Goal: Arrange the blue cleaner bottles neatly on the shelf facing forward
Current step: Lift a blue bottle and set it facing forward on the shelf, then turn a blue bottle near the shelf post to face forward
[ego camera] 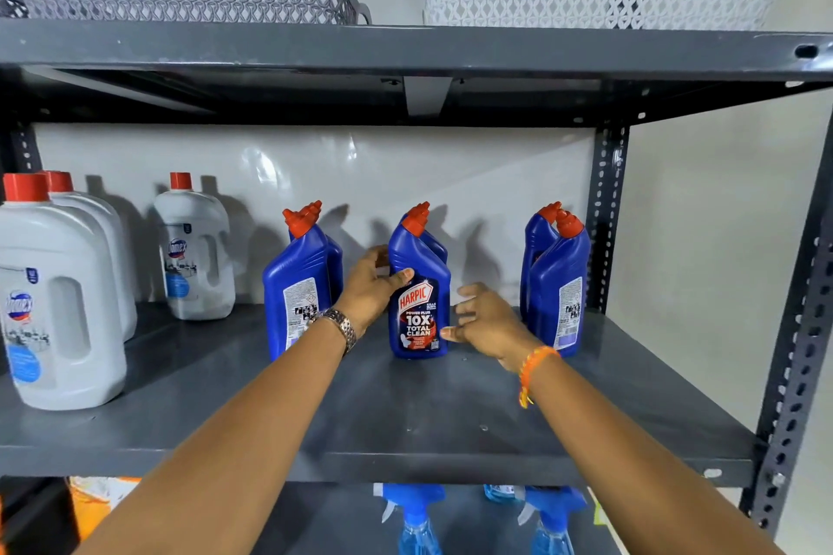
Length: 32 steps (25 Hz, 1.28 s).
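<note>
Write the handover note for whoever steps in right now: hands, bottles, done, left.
Left hand: gripping the middle front blue plastic cleaner bottle with red cap, label forward.
Right hand: open, fingertips at that bottle's lower right edge, not holding.
Bottles: three front-and-back pairs on the dark grey metal shelf.
Done: middle front bottle faces forward.
Left: left front bottle and right front bottle show back labels; turn them. Rear bottles' facing is hidden; check.

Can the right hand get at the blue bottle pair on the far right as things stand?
Probably yes. The right hand is open, just off the centre bottle, and bare shelf lies between it and the right pair. Nothing stands in that gap; the rack upright sits behind the pair.
</note>
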Each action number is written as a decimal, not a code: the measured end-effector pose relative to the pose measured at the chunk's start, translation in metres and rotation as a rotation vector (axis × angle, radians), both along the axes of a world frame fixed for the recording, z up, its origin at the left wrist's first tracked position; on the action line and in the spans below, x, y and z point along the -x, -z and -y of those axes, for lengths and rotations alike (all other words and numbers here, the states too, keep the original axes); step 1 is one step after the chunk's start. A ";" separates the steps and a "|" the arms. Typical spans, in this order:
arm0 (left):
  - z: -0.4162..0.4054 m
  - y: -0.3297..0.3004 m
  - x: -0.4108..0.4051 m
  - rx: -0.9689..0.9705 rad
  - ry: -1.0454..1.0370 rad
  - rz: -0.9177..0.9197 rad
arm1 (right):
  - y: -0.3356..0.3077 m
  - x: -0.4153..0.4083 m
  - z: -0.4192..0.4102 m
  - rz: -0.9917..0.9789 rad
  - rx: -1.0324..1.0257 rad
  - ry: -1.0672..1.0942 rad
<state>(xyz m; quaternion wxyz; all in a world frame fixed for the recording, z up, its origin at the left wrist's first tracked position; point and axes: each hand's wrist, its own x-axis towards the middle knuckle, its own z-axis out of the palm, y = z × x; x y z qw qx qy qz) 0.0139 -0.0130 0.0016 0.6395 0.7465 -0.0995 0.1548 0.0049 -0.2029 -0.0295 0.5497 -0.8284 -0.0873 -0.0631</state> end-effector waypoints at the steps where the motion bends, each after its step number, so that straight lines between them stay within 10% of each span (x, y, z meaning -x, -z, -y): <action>1: 0.001 -0.002 0.004 -0.074 -0.184 0.133 | -0.003 0.012 0.016 0.074 -0.067 0.087; 5: 0.059 -0.014 0.020 -0.179 -0.302 0.577 | -0.011 0.035 0.105 0.299 -0.258 0.548; 12: 0.181 0.002 -0.015 -0.356 0.154 0.077 | 0.016 -0.014 0.161 -0.081 -0.185 -0.023; 19: 0.192 -0.047 -0.024 -0.103 0.145 0.180 | -0.028 0.003 0.153 0.171 -0.305 0.227; 22: 0.214 -0.072 -0.003 0.002 0.220 0.042 | -0.044 0.019 0.133 0.415 -0.008 0.477; 32: 0.206 -0.026 -0.023 0.173 0.461 0.003 | -0.027 0.009 0.171 0.073 -0.182 0.194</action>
